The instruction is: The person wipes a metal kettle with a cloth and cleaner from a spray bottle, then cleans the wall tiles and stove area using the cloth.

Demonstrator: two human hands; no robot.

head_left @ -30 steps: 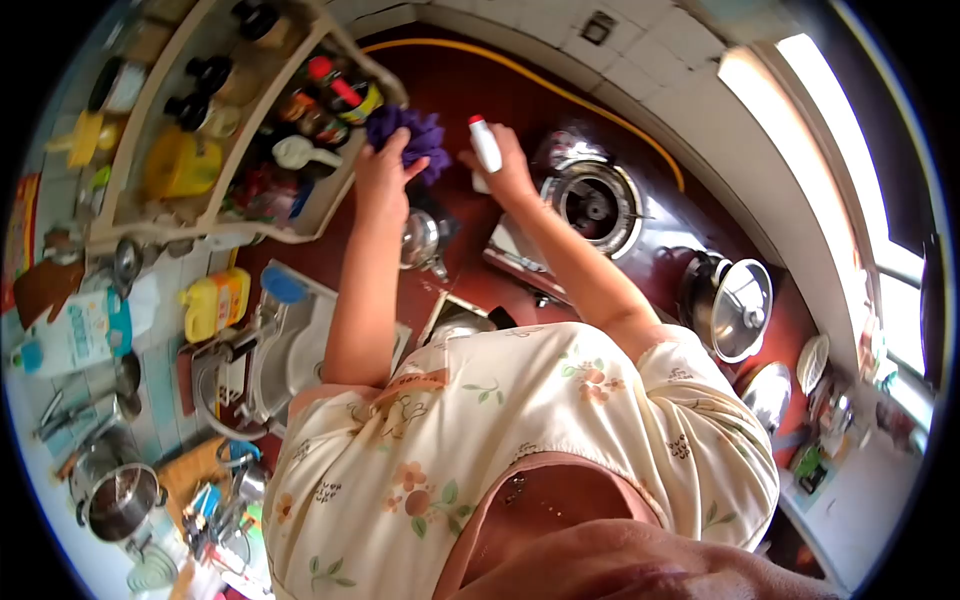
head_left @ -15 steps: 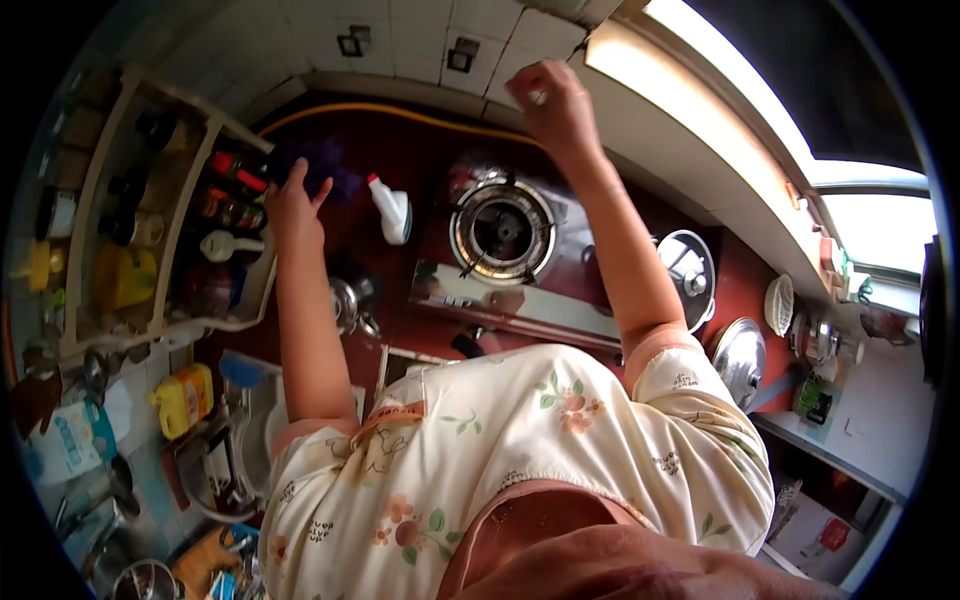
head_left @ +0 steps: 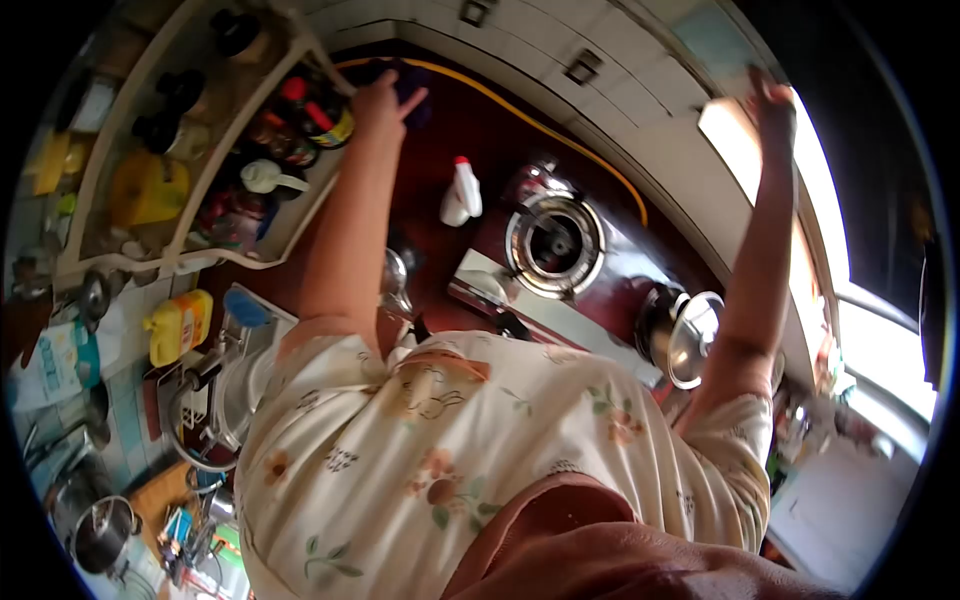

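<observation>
My left hand reaches to the back of the dark red counter, beside the condiment rack. It is on a dark purple cloth, with one digit spread off to the side and the other fingers partly hidden. My right hand is raised at the far right by the bright window edge. Its fingers are dark and blurred, and I cannot make out anything in them. Between my arms stand a white bottle with a red tip and a gas stove with a round burner.
A rack of jars and bottles stands at left. A yellow hose runs along the wall. A metal pot with a lid sits at the stove's right end. A yellow jug and a dish rack are at lower left.
My view has turned, so the counter appears tilted. My left hand has moved farther back with the purple cloth. My right hand has swung right, from the wall behind the stove to the window.
</observation>
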